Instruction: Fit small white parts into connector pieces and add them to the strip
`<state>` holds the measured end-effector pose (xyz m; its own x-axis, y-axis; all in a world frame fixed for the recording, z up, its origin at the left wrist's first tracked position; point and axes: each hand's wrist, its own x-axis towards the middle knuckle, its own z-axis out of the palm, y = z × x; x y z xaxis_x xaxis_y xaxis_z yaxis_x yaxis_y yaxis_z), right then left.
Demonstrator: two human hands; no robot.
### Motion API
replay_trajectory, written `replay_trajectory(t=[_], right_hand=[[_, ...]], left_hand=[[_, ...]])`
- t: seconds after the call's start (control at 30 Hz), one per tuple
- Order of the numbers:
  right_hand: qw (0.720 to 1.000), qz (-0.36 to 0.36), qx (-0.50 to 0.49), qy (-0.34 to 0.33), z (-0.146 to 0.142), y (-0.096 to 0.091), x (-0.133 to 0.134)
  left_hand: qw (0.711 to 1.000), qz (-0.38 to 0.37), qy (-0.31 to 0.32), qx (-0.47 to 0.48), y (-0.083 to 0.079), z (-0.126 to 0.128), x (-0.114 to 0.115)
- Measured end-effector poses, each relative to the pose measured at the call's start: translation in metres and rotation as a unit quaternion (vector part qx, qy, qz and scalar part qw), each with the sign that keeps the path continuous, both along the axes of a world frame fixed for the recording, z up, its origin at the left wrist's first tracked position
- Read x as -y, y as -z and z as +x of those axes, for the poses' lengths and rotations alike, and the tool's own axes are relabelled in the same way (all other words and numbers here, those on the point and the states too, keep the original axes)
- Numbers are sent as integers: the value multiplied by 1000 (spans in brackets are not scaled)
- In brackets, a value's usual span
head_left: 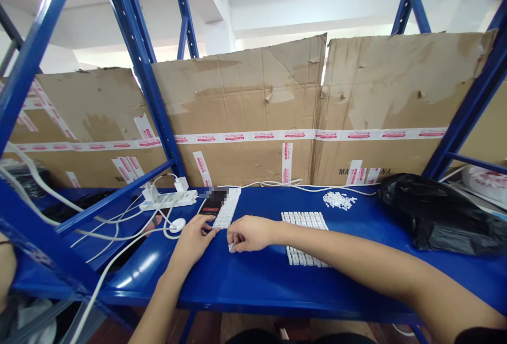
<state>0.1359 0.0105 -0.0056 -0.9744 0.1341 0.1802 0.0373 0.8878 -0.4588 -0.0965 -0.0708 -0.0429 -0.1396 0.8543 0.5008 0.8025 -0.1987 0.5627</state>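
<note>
Left hand: here's the left hand (193,242) at lower centre-left, fingers curled in narrow, tips right against the lower end of the white strip (226,208); whether it's gripping anything, I can't tell from here

Right hand: and the right hand (250,233) is pinched narrow around a small white piece (231,247), just beside the left hand, low over the blue shelf top (158,286)

Done so far: right of the hands, a neat block of white pieces (304,238) sits in tight rows at centre, and the white strip lies in similar rows at upper centre

Left to go: a small heap of white pieces (338,200) sits loose at upper centre-right, not in rows

Nearby: a black object (210,208), partly blurred, touches the top end of the white strip

Rest: over at centre-left there's a power strip (168,200) with white cables (119,262) trailing; a black plastic bag (435,215) bulges on the right, cardboard sheets (237,112) stand behind, and blue steel uprights (137,43) frame the view
</note>
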Motion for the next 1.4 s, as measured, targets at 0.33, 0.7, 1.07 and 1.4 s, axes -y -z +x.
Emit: replay_trajectory(t=[0.33, 0.7, 1.07, 1.4], right_hand=[[951, -110, 7, 288, -14, -7, -79], [916, -41, 106, 384, -71, -8, -159], [917, -54, 132, 373, -75, -11, -160], [919, -40, 82, 384, -60, -17, -143]], left_hand=[[1000, 0, 2, -3, 1, 0, 1], [1000, -28, 3, 14, -2, 1, 3], [999, -23, 10, 32, 2, -1, 1], [999, -23, 16, 33, 2, -1, 2]])
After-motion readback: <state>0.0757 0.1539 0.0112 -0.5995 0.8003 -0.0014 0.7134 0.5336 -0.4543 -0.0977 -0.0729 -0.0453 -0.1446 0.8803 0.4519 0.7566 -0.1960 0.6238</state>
